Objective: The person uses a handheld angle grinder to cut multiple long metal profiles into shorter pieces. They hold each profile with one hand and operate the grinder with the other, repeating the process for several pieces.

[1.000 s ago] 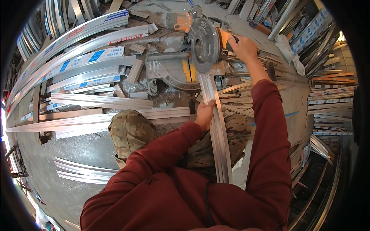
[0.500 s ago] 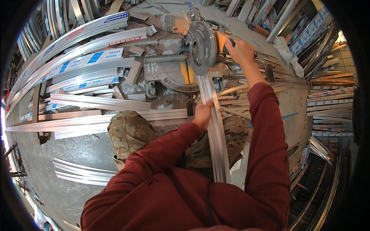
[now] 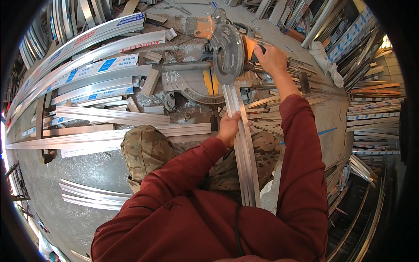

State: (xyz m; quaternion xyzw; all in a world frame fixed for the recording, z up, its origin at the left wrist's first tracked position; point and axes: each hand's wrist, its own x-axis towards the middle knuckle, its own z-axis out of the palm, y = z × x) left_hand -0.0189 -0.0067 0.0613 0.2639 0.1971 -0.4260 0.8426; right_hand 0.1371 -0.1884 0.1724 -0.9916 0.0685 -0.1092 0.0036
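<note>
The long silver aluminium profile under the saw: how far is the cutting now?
Done: the long silver aluminium profile lies on the mitre saw's base, under the round blade guard. In hand: left hand steadies it, right hand grips the handle. Left: no cut shows.

Hands (image 3: 230, 126) on profile (image 3: 242, 144) — saw (image 3: 227, 52).

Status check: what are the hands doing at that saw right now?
Right hand gripping mitre saw handle. Left hand pressing down aluminium profile under the blade. Offcuts lie around, none in the cut path.
</note>
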